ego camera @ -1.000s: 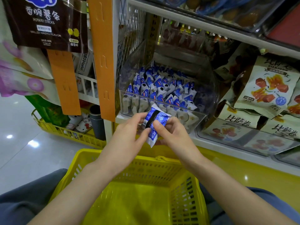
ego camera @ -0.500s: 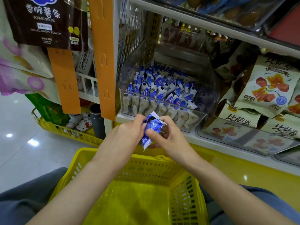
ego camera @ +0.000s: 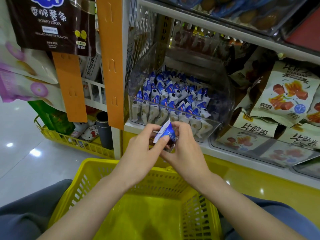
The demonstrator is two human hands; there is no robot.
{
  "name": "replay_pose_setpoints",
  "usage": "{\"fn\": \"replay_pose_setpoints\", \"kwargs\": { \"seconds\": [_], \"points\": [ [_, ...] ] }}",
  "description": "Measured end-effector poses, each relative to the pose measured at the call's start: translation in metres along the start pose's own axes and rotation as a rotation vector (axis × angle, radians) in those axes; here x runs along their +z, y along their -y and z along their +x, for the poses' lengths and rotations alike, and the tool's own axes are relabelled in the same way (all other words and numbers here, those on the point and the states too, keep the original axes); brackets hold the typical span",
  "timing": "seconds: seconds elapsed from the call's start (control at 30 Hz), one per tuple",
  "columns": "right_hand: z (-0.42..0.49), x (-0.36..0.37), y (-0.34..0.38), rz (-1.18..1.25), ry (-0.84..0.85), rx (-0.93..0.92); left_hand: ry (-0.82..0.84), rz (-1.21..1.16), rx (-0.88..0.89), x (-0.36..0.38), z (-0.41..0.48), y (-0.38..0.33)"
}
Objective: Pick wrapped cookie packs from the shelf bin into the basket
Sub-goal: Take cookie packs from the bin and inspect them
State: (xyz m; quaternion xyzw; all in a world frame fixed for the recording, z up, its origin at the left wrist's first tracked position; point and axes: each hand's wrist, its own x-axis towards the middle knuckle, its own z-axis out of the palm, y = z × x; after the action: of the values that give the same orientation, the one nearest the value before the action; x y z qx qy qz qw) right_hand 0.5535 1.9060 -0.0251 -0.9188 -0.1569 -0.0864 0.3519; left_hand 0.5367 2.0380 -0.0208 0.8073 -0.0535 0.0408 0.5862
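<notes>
A blue and white wrapped cookie pack (ego camera: 167,133) is held between both hands just above the far rim of the yellow basket (ego camera: 107,168). My left hand (ego camera: 143,149) pinches its left end with thumb and fingers. My right hand (ego camera: 185,151) grips its right side, and the pack's lower part is hidden behind the fingers. Behind the hands, the clear plastic shelf bin (ego camera: 223,94) holds several more blue and white cookie packs (ego camera: 174,96). The basket sits low between my knees and its inside shows nothing.
Snack bags (ego camera: 285,94) fill the shelf right of the bin. An orange hanging strip (ego camera: 112,66) and a dark potato stick bag (ego camera: 52,23) hang at left. A second yellow basket (ego camera: 72,137) with goods stands on the floor at left.
The pack has been turned and folded smaller between my hands, from flat and face-up to edge-on. Both hands have closed in around it and stayed above the basket rim.
</notes>
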Motion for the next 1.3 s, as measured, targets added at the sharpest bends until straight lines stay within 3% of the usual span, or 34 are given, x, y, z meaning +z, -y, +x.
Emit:
{"fn": "replay_pose_setpoints", "kwargs": {
  "seconds": [0.1, 0.2, 0.33, 0.5, 0.6, 0.73, 0.87, 1.0, 1.13, 1.3],
  "points": [
    [0.003, -0.005, 0.002, 0.070, 0.074, 0.005, -0.092, 0.070, 0.018, -0.006, 0.004, 0.001],
    [0.010, -0.012, 0.003, 0.212, 0.108, 0.058, -0.037, 0.112, 0.022, -0.009, 0.006, 0.002],
    [0.013, -0.015, 0.002, 0.399, 0.107, 0.098, 0.027, -0.072, -0.061, -0.006, 0.006, 0.002],
    [0.011, -0.014, 0.002, 0.171, -0.034, -0.115, -0.007, -0.327, -0.318, -0.007, 0.011, -0.001],
    [0.009, -0.017, 0.004, 0.094, -0.098, -0.205, 0.035, -0.433, -0.355, -0.008, 0.009, -0.003],
    [0.012, -0.025, 0.009, 0.330, -0.144, -0.020, 0.164, -0.330, -0.267, -0.012, 0.006, -0.008],
    [0.017, -0.031, 0.010, 0.566, -0.045, 0.149, 0.155, -0.242, -0.243, -0.011, 0.006, -0.011],
    [0.026, -0.036, 0.009, 0.433, 0.007, 0.043, 0.076, -0.251, -0.235, -0.015, 0.007, -0.010],
    [0.067, -0.048, 0.003, 0.333, -0.123, 0.037, -0.016, -0.320, -0.247, -0.022, 0.012, -0.012],
    [0.131, -0.061, -0.020, -0.226, -0.077, 0.176, -0.069, -0.408, -0.262, -0.027, 0.018, -0.014]
  ]
}}
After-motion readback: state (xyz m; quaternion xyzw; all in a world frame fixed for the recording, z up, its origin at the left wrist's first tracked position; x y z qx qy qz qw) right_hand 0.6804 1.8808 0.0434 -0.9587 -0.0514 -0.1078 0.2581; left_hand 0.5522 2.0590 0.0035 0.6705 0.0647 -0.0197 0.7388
